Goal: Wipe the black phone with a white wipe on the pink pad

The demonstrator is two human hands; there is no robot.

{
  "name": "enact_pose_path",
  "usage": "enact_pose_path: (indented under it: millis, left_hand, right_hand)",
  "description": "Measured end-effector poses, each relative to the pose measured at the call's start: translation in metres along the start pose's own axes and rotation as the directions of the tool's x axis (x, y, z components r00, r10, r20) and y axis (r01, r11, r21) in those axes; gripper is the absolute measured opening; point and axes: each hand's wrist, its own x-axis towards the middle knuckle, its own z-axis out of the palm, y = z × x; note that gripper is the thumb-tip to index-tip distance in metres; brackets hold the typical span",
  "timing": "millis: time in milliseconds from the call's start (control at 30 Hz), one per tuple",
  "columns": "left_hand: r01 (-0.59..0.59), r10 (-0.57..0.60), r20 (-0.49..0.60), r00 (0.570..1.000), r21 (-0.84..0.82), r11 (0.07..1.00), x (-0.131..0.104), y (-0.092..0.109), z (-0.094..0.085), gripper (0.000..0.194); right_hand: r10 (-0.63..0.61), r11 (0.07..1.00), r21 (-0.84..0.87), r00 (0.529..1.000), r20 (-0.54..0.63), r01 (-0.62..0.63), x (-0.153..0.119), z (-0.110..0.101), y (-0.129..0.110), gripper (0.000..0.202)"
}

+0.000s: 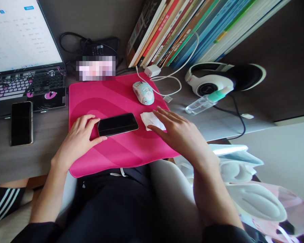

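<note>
A black-screened smartphone [118, 124] lies face up on the pink desk mat [103, 98]. At its left end is my left hand [78, 138], with the thumb against the near edge and the index finger at the far corner, pinching it between them. My right hand [181, 135] is open, its fingers stretched out over the right side of a folded white tissue [149, 120]. The fingers partly cover the tissue, and I cannot tell whether they touch it. Beyond the tissue sits a light blue, patterned computer mouse [143, 92].
On the left are an open laptop [27, 89] and a second phone [22, 124]. A spray bottle [201, 104], headphones [207, 81] and a white charger [152, 71] with its cable stand right of the mat. Books [172, 37] line the back. Bags [243, 172] hang below right.
</note>
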Motion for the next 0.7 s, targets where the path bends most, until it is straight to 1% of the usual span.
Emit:
enact_pose_path:
  millis: [100,167,267,367,433,533,633,700]
  left_hand:
    - [-0.008,0.008,0.002,1.000,0.013,1.000,0.000,-0.001,0.000,0.068]
    - [-0.016,0.016,0.002,1.000,0.016,1.000,0.000,-0.001,0.000,0.072]
    - [-0.028,0.027,0.009,1.000,0.024,0.999,0.001,-0.001,-0.001,0.077]
    - [-0.028,0.028,0.015,1.000,0.037,0.999,0.001,-0.001,-0.001,0.073]
    - [-0.023,0.023,0.019,1.000,0.037,0.999,0.002,-0.001,-0.001,0.070]
    - [-0.015,0.015,0.019,1.000,0.028,0.999,0.002,-0.001,-0.001,0.067]
    - [-0.013,0.012,0.014,1.000,0.018,1.000,0.002,0.000,-0.001,0.067]
    - [-0.011,0.011,0.012,1.000,0.013,1.000,0.002,0.001,-0.001,0.067]
  right_hand:
    - [0.012,0.999,-0.038,1.000,0.006,-0.012,0.000,0.003,-0.001,0.046]
    - [-0.008,0.999,-0.048,1.000,-0.018,0.007,0.001,0.004,-0.006,0.042]
    - [-0.044,0.998,-0.055,0.998,-0.045,0.041,0.000,0.000,-0.014,0.043]
    - [-0.069,0.995,-0.073,0.997,-0.034,0.067,-0.002,-0.003,-0.021,0.040]
    - [-0.071,0.993,-0.098,0.997,-0.021,0.068,-0.001,-0.001,-0.024,0.035]
    - [-0.028,0.990,-0.136,0.999,-0.023,0.025,0.004,0.003,-0.025,0.035]
    - [0.017,0.992,-0.120,0.994,-0.107,-0.030,0.006,-0.001,-0.028,0.034]
    - [-0.016,0.999,-0.046,0.988,-0.152,0.009,0.004,-0.009,-0.034,0.037]
